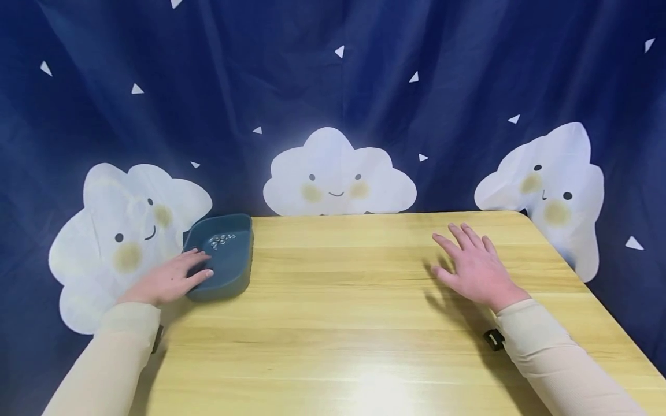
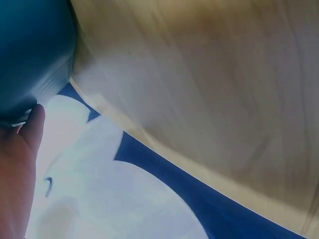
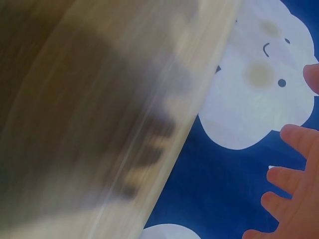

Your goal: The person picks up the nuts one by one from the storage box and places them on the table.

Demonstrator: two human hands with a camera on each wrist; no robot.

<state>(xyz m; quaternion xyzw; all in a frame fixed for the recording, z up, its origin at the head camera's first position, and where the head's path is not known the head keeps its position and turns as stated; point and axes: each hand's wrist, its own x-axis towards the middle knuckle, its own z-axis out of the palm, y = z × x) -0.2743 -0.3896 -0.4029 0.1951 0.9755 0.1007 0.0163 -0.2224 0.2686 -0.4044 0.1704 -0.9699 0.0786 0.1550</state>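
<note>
A dark blue-green tray (image 1: 239, 271) with rounded corners stands at the table's far left corner. Inside it, toward the back, lie several small, clear, shiny pieces (image 1: 221, 239), too small to name. My left hand (image 1: 169, 280) is at the tray's near left side, fingers reaching over the rim and thumb stretched out toward the inside. In the left wrist view a digit (image 2: 33, 127) shows right at the side of the tray (image 2: 35, 50). On the right, my right hand (image 1: 476, 271) hovers palm down over the table, fingers spread, holding nothing.
The light wooden table (image 1: 333, 300) extends between both hands, with its back edge against a dark blue curtain (image 1: 296, 69) printed with white clouds and triangles. A black strap buckle (image 1: 494, 340) sits at the right wrist.
</note>
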